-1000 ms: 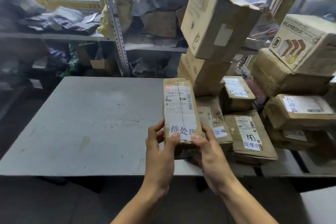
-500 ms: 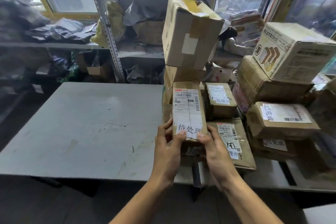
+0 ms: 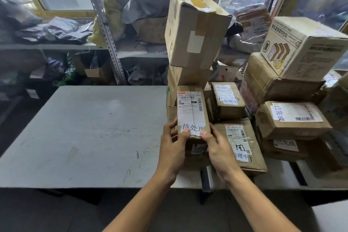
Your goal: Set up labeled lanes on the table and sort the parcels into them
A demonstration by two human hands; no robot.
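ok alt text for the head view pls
Both hands, left hand and right hand, hold a taped parcel labelled 待处理 above a grey table. More labelled parcels are stacked to the right.

The grey table [image 3: 79, 133] lay bare from nine to eleven o'clock; stacked parcels [image 3: 282, 118] walled off twelve through three.

Brown parcel [image 3: 192, 113], white label with black writing; grey scuffed counter [image 3: 84, 133]; cream box [image 3: 305, 47] with printed bread slices; yellow window frame [image 3: 62, 13].
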